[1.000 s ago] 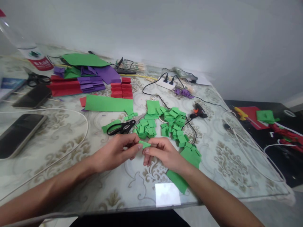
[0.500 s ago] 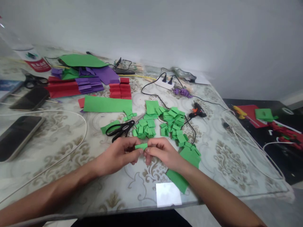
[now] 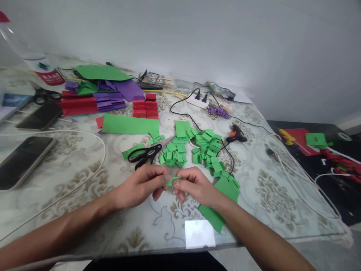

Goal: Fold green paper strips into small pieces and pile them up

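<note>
Between my two hands is a small green paper piece (image 3: 172,181). My left hand (image 3: 148,182) pinches its left end between thumb and fingers. My right hand (image 3: 193,184) grips the right end the same way. Just beyond my fingers lie black-handled scissors (image 3: 145,153), blades pointing to the upper right. A heap of small green paper pieces (image 3: 173,153) sits beside them, with another heap (image 3: 208,141) further right. Under my right wrist rests a larger green paper sheet (image 3: 213,214), partly covered by the forearm.
A glue gun (image 3: 237,134) and a white power strip (image 3: 198,100) with black cords lie at the back right. A green strip (image 3: 131,124), folded red paper (image 3: 145,106), phones (image 3: 25,162) and a bottle (image 3: 42,64) occupy the left. A white cable (image 3: 103,150) crosses the table.
My hands have shifted slightly, and the green paper piece between them now sits tilted, its right end higher, with the left thumb covering more of it. The view has moved a little.
</note>
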`<state>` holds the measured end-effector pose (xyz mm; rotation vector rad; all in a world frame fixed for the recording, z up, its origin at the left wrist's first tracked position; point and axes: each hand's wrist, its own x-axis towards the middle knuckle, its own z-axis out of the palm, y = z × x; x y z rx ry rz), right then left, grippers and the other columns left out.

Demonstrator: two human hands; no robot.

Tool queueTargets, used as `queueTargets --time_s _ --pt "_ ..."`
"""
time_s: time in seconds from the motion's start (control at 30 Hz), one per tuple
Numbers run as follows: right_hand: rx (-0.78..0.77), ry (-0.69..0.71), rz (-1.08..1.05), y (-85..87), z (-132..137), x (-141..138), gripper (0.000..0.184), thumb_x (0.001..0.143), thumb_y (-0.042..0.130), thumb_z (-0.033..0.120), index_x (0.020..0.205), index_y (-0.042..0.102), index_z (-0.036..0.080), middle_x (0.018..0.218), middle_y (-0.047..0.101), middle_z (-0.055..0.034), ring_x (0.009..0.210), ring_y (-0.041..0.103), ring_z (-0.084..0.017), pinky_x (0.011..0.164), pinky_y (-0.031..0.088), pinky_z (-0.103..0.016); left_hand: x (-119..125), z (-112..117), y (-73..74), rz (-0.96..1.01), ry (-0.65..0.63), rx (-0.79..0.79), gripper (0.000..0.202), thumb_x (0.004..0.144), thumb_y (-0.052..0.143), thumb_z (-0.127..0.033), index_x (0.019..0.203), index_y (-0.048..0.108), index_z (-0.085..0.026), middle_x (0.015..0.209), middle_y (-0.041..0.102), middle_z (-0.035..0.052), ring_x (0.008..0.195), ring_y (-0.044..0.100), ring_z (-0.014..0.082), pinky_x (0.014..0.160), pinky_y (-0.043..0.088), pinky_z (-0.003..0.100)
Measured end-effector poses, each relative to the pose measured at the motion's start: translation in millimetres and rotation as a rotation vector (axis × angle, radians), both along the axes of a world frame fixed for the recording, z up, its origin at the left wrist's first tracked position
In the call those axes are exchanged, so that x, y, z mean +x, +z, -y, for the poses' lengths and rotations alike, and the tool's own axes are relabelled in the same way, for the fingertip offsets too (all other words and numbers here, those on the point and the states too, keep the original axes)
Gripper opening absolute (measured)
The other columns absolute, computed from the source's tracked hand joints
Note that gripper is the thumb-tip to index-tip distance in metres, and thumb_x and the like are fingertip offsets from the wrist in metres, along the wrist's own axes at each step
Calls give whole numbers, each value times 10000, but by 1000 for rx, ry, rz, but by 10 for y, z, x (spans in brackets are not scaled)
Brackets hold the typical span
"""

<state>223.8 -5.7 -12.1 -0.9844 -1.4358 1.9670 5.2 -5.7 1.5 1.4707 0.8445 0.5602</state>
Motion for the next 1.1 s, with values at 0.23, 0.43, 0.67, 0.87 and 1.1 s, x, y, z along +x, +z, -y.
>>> queueTargets --time_s 0.23,0.43,0.67,0.87,1.1 --pt "-49 18 2 20 17 -17 282 872 659 350 676 708 152 530 649 2 506 630 -128 564 506 -250 -14 49 -102 -66 -35 142 381 1054 503 -393 764 599 -166 632 566 -21 593 505 117 580 396 236" --pt "46 -39 59 46 43 -36 307 907 632 375 696 690 159 522 617 17 487 595 -118 538 460 -240 -9 27 -50 -79 13 144 342 1025 536 -385 764 589 -171 634 544 -32 609 483 120 593 392 242" --pt "64 -57 53 39 73 -58 407 957 618 440 665 660 160 545 600 13 503 585 -111 546 452 -238 -1 27 -40 -27 -19 102 283 993 559 -341 780 601 -160 649 558 -26 615 487 118 583 388 233" --pt "59 71 81 49 87 -47 501 994 590 545 701 674 148 572 615 1 527 588 -114 568 464 -245 -35 35 -50 4 -131 34 310 1013 544 -364 806 639 -154 634 584 -19 592 513 120 578 404 231" --pt "36 79 72 80 94 -31 457 936 685 540 696 684 151 542 613 10 511 562 -102 544 450 -229 -55 45 -33 67 -63 60 357 996 556 -354 692 572 -166 572 504 -41 548 434 105 545 334 233"
